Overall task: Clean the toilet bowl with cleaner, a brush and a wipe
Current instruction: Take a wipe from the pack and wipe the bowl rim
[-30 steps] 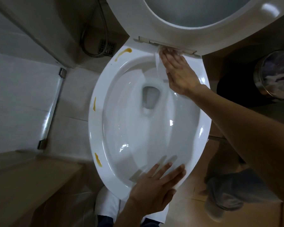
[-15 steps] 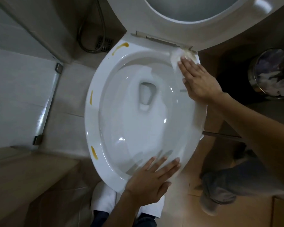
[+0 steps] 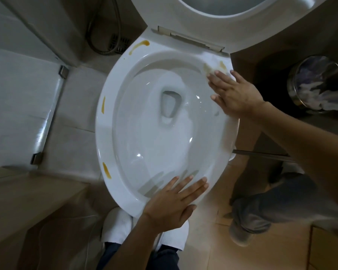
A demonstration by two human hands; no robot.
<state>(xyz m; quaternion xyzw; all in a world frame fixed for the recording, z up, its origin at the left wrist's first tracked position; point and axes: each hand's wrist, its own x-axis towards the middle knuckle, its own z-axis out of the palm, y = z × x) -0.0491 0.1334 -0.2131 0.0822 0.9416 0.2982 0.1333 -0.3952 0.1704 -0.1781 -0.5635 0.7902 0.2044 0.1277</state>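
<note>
A white toilet bowl (image 3: 107,137) fills the middle of the view, its seat and lid (image 3: 203,28) raised at the top. My right hand (image 3: 234,94) lies flat with straight fingers on the bowl's right rim, pressing a thin white wipe (image 3: 213,65) that shows yellow-brown smears beyond the fingertips. My left hand (image 3: 174,203) rests flat, fingers spread, on the near front rim. Yellow-brown stains sit on the rim: at the back left (image 3: 139,46), on the left side (image 3: 103,105) and at the front left (image 3: 106,170).
A round metal bin (image 3: 318,84) with crumpled paper stands at the right. A hose and floor drain (image 3: 117,42) lie behind the bowl at the left. A glass partition with metal brackets (image 3: 49,117) runs along the left. A thin metal handle (image 3: 261,153) pokes out right of the bowl.
My right hand has slid the wipe from the back rim under the hinge to the right along the rim and now toward me. My left hand has stayed on the front rim.
</note>
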